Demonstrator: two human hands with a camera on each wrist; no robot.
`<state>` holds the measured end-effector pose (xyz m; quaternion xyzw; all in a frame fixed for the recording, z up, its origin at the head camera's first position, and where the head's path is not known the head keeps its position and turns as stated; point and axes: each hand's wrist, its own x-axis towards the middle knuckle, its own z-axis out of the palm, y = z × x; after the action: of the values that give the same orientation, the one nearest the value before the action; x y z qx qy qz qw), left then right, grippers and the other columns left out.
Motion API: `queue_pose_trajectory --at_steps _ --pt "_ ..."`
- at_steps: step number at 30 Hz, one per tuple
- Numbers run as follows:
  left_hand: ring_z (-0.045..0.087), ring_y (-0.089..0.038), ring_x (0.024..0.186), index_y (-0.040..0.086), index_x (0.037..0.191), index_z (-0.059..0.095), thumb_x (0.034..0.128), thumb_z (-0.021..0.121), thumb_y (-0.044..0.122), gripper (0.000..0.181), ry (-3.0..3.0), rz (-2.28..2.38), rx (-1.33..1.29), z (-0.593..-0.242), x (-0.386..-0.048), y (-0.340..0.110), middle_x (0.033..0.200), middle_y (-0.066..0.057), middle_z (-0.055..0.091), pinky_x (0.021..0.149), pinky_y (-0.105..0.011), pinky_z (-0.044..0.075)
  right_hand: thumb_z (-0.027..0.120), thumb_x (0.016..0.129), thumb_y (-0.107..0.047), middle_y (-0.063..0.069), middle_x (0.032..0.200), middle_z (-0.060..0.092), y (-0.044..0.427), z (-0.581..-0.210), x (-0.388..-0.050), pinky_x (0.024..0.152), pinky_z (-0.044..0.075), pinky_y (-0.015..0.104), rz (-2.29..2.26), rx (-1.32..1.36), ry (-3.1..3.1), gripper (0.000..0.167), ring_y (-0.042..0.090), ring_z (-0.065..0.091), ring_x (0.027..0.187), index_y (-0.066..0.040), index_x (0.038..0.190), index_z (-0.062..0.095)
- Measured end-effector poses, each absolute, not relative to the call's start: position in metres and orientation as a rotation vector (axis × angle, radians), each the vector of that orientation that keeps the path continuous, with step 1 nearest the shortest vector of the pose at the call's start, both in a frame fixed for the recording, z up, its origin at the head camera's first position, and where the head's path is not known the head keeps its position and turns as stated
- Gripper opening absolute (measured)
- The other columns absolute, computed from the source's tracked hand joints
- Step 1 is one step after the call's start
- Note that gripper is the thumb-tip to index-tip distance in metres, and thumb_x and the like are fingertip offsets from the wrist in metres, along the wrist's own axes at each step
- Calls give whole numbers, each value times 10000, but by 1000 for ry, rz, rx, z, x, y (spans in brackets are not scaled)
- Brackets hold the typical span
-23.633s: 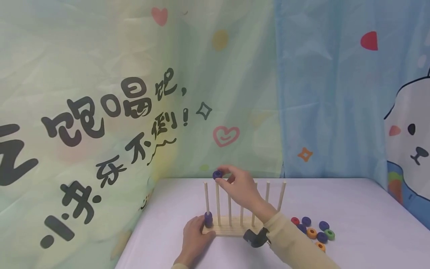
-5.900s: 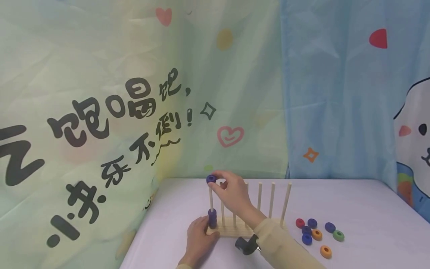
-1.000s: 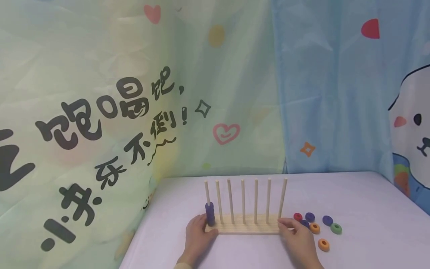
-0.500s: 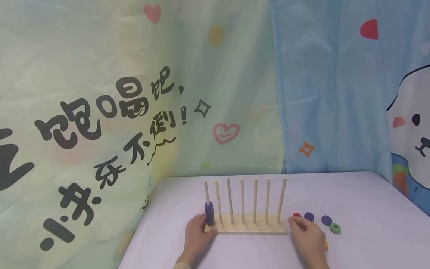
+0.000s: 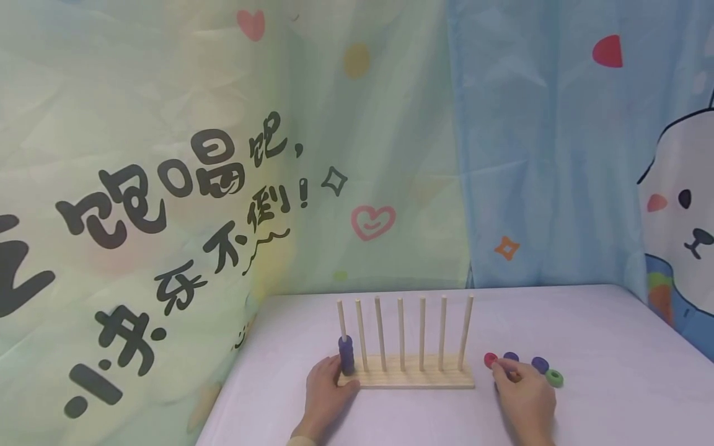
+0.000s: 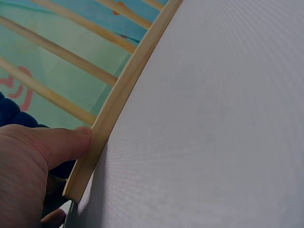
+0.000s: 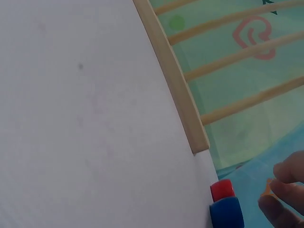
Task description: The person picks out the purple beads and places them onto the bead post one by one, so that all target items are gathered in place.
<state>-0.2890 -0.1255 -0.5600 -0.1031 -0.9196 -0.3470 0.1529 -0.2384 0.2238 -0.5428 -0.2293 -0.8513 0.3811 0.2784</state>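
A wooden peg rack (image 5: 413, 379) with several upright pegs stands on the table. Dark blue beads (image 5: 346, 357) are stacked on its leftmost peg; the other pegs are bare. My left hand (image 5: 328, 393) grips the rack's left end, its thumb (image 6: 71, 142) against the front edge. To the right of the rack, my right hand (image 5: 527, 396) hovers over loose beads, fingers bent loosely and apart, with nothing seen between them. Near its fingertips lie a red bead (image 5: 489, 360) and a blue bead (image 5: 510, 357). In the right wrist view, a blue bead (image 7: 227, 213) shows beside the fingers.
Another blue bead (image 5: 540, 364) and a green bead (image 5: 554, 378) lie just beyond my right hand, which hides other beads. A white cloth covers the table (image 5: 413, 421). Printed curtains (image 5: 368, 155) hang behind it.
My right hand has left the rack's right end and moved right, over the loose beads. Compared with several seconds ago, the blue stack is taller. My left hand stays put.
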Motion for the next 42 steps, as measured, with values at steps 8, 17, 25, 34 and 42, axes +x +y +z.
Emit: queue_pose_trajectory --at_steps 8,17,25,34,42 --pt "533 -365 1212 83 1226 658 740 780 279 538 -2610 -1008 -291 -559 -287 -125 1218 -103 664 1071 -573 339 764 807 -147 184 877 699 232 -545 -237 699 447 470 936 -544 -2302 233 335 628 841 -8 992 740" --pt "530 -357 1222 86 1225 661 743 771 263 525 -2605 -1027 -284 -559 -288 -124 1221 -100 664 1085 -560 331 747 810 -97 231 968 675 239 -549 -239 794 435 535 896 -598 -2352 261 397 572 941 25 1038 710" --pt "514 -364 1242 74 1236 652 752 767 278 539 -2632 -1025 -274 -559 -288 -124 1239 -107 655 1096 -562 318 762 791 -95 188 875 673 238 -548 -239 747 430 501 862 -552 -2365 274 357 574 868 27 1032 711" --pt "515 -366 1240 62 1239 648 755 772 286 548 -2643 -1019 -279 -562 -287 -125 1246 -117 651 1094 -560 321 770 777 -117 77 729 592 234 -553 -246 620 362 372 838 -517 -2441 317 263 511 716 3 1065 708" --pt "507 -384 1241 43 1243 639 756 763 277 555 -2629 -1030 -281 -558 -286 -124 1248 -136 645 1100 -569 308 754 776 -104 151 826 647 233 -550 -248 692 409 475 826 -544 -2469 321 314 533 804 13 1070 696"
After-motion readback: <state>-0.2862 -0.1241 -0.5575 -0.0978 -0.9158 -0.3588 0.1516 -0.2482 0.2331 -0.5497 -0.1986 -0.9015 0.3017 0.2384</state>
